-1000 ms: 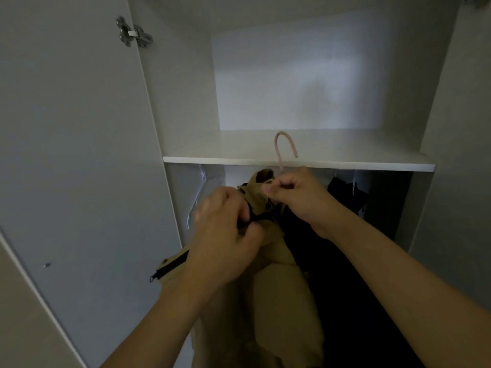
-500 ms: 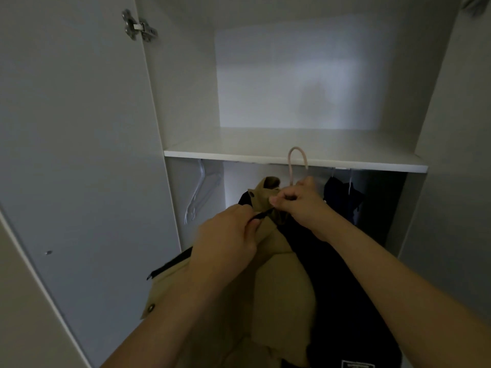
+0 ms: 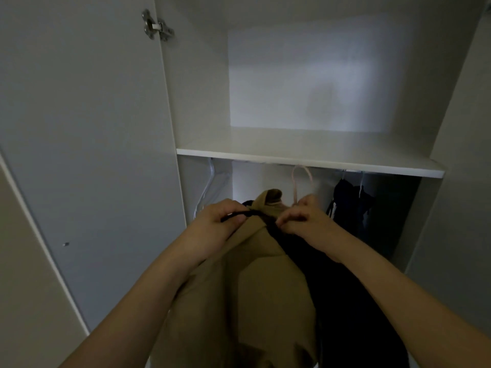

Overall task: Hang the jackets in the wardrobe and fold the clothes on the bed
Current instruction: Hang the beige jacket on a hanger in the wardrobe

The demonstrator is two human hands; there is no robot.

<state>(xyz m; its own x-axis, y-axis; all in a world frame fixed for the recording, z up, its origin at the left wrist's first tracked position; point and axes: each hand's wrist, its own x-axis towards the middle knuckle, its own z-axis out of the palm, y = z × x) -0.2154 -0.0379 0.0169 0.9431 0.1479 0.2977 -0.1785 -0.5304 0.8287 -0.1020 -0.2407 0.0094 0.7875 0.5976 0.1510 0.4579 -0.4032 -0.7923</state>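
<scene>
Here, in the centre of the frame, the left hand (image 3: 218,224) and the right hand (image 3: 303,217) hold a tan jacket (image 3: 255,274) up at its collar in front of the open wardrobe (image 3: 196,102). The left grip is curled, its fingers pinching the jacket's dark edge just left of the collar. The right grip pinches the fabric at the neck, right by the base of the pink hanger (image 3: 301,181), whose hook rises just above that hand to the underside of the white shelf (image 3: 305,158); whether the hook is on a rail cannot be told. The jacket hangs down from both hands to the lower edge of the frame, its dark lining showing on the right side.

Under the shelf at centre left, a pale empty hanger (image 3: 208,187) hangs beside the wardrobe's side wall. At centre right, dark clothes (image 3: 350,205) hang in shadow. The wardrobe door (image 3: 79,128) stands open on the left, with a metal hinge (image 3: 156,26) at upper left.
</scene>
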